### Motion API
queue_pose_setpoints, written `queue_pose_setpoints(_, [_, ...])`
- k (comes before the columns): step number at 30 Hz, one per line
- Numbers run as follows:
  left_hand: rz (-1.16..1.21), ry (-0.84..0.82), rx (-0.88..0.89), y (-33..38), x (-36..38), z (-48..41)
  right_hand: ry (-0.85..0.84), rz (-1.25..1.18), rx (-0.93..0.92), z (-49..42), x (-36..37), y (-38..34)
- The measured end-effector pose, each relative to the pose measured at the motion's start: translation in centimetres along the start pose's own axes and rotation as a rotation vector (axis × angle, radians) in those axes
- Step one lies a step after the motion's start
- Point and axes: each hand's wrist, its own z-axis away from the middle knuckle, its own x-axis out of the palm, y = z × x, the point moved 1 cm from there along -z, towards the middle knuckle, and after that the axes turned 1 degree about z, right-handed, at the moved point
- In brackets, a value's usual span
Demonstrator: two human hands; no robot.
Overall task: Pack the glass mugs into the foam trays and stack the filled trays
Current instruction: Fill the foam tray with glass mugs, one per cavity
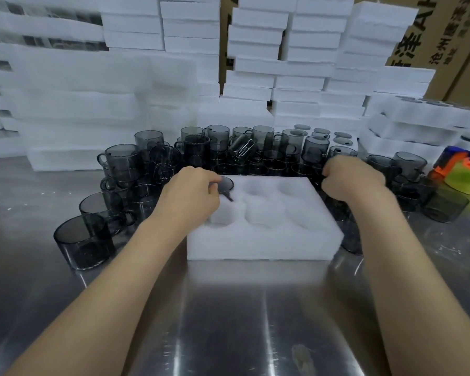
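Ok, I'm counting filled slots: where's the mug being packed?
Head view: smoky grey glass mug in the white foam tray's far-left pocket, held by the left hand.

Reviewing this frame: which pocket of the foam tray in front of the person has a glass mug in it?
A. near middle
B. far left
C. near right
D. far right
B: the rim of a dark mug shows in the far-left pocket of the foam tray, at the fingers of the left hand; the other pockets show only white foam.
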Motion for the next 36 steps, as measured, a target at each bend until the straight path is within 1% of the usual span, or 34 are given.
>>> queue_pose_setpoints(2, [-0.023,-0.008,-0.004,0.1,-0.1,0.0,-0.127,-0.03,0.056,0.1,0.1,0.8])
queue_pose_setpoints(4, [-0.021,-0.012,-0.005,0.1,-0.1,0.0,-0.146,-0.066,0.097,0.1,0.3,0.9])
queue_pose_setpoints(9, [-0.017,-0.013,0.004,0.2,-0.2,0.2,-0.04,-0.145,0.134,0.2,0.1,0.3])
queue_pose_setpoints(10, [-0.016,-0.017,0.006,0.2,-0.2,0.2,0.006,-0.166,0.121,0.4,-0.3,0.2])
queue_pose_setpoints(12, [-0.012,-0.022,0.012,0.2,-0.2,0.2,0.174,-0.211,0.059,1.0,-1.1,-0.2])
queue_pose_setpoints(14, [-0.007,-0.022,-0.004,0.1,-0.1,0.2,0.413,-0.344,-0.047,1.5,-1.6,-1.3])
queue_pose_setpoints(15, [-0.008,-0.018,-0.013,0.1,0.0,0.1,0.516,-0.488,-0.122,1.8,-1.6,-2.1])
queue_pose_setpoints(16, [-0.01,-0.007,-0.006,0.0,0.1,0.0,0.576,-0.677,-0.213,2.1,-1.5,-3.2])
queue_pose_setpoints(18, [0.001,0.037,0.072,0.1,0.1,-0.1,0.576,-1.031,-0.436,3.0,-0.6,-5.5])
queue_pose_setpoints(19, [0.017,0.063,0.123,0.2,0.1,-0.1,0.557,-1.104,-0.537,3.5,0.1,-6.5])
queue_pose_setpoints(21, [0.056,0.087,0.181,0.5,0.0,0.0,0.507,-1.063,-0.737,4.5,1.7,-8.1])
queue_pose_setpoints(23, [0.133,0.088,0.158,0.5,-0.1,0.1,0.446,-0.984,-0.911,4.9,2.8,-8.8])
queue_pose_setpoints(24, [0.177,0.095,0.148,0.4,-0.1,0.1,0.414,-0.984,-0.962,4.8,3.0,-8.8])
queue_pose_setpoints(26, [0.226,0.131,0.16,0.4,0.0,0.1,0.36,-1.089,-0.944,4.6,2.9,-8.7])
queue_pose_setpoints(28, [0.276,0.178,0.186,0.6,0.0,0.0,0.409,-1.233,-0.837,4.4,2.7,-8.2])
queue_pose_setpoints(30, [0.349,0.196,0.211,0.7,0.1,0.1,0.489,-1.247,-0.72,3.9,2.6,-7.8])
queue_pose_setpoints(31, [0.383,0.192,0.228,0.8,0.2,0.1,0.485,-1.22,-0.68,3.7,2.6,-7.8])
queue_pose_setpoints(33, [0.421,0.178,0.275,0.8,0.2,0.2,0.409,-1.153,-0.645,3.3,2.8,-7.8])
queue_pose_setpoints(36, [0.379,0.152,0.309,0.7,0.1,0.0,0.278,-1.124,-0.694,3.3,3.0,-8.1])
